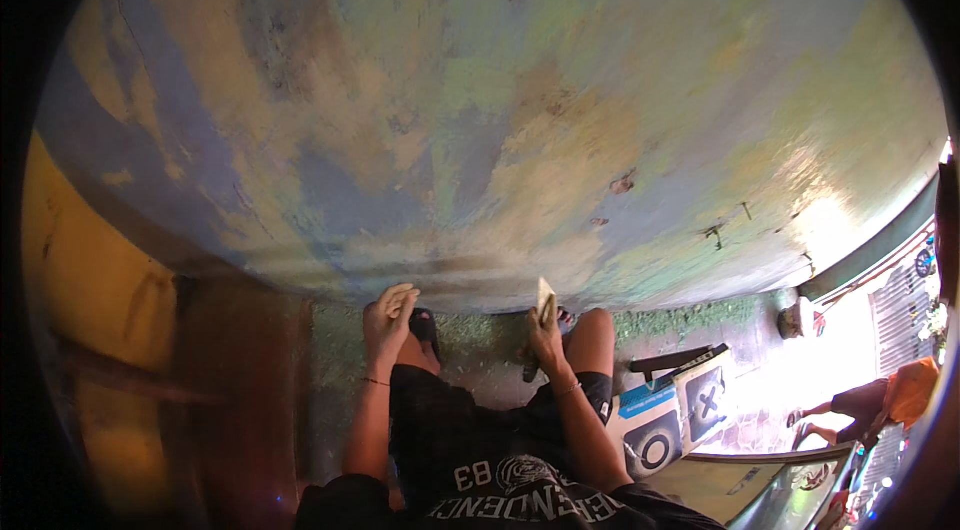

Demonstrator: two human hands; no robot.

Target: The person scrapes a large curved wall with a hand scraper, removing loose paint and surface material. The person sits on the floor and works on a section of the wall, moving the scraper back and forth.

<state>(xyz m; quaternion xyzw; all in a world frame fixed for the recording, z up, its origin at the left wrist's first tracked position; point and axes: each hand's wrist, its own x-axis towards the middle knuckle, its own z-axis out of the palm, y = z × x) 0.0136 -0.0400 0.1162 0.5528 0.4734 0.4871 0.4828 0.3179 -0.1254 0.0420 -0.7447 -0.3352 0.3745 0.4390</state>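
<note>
Before me rises a wall (465, 155) with patchy blue, green and tan paint, stained and chipped in places. My left hand (390, 316) is near the wall's foot, above my left leg, fingers loosely bent and nothing visible in them. On the other side, my right hand (545, 335) grips a thin, pale flat piece (545, 293), perhaps a scraper or folded sandpaper. Its pointed end is directed towards the wall; whether it touches the wall I cannot tell.
To my right stands a printed cardboard box (652, 432) with a dark flat object (679, 359) on it. A brown panel (236, 380) is at my left. Further right, a person in orange (907, 395) is in bright light. Nails (714, 233) stick out of the wall.
</note>
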